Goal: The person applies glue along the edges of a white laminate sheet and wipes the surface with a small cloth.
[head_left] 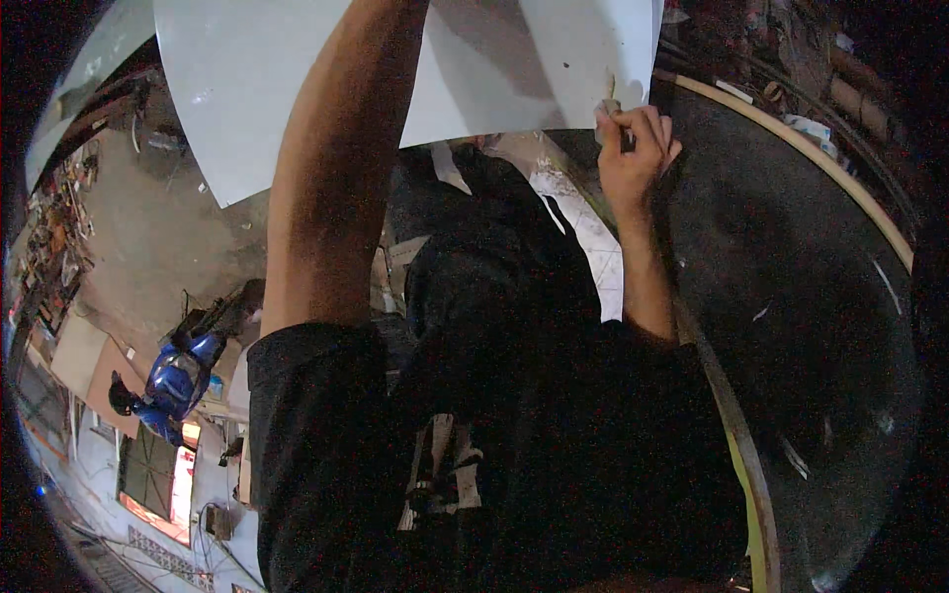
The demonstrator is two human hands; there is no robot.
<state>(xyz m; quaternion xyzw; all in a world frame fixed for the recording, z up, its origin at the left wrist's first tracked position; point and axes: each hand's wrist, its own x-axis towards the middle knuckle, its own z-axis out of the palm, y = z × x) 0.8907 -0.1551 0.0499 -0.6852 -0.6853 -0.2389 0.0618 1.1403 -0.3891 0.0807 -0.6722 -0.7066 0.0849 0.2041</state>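
Observation:
A large white sheet or panel (pixel 232 94) spans the top of the view, with a small dark spot on it. At its right-hand lower edge, my right hand (pixel 638 148) is closed in a pinch on a small beige, stubby thing (pixel 610 107) whose kind I cannot make out. A thin tan tip points up from it over the white surface. My left forearm reaches up across the sheet and casts a shadow on it. My left hand lies beyond the top edge of the picture.
To my right is a dark flat surface (pixel 781 247) edged by a pale curved strip (pixel 811 153). Assorted items (pixel 811 128) lie beyond it. A blue motorbike (pixel 178 381) stands at the left on the floor, near brown boards (pixel 94 371). More clutter (pixel 59 222) lines the far left.

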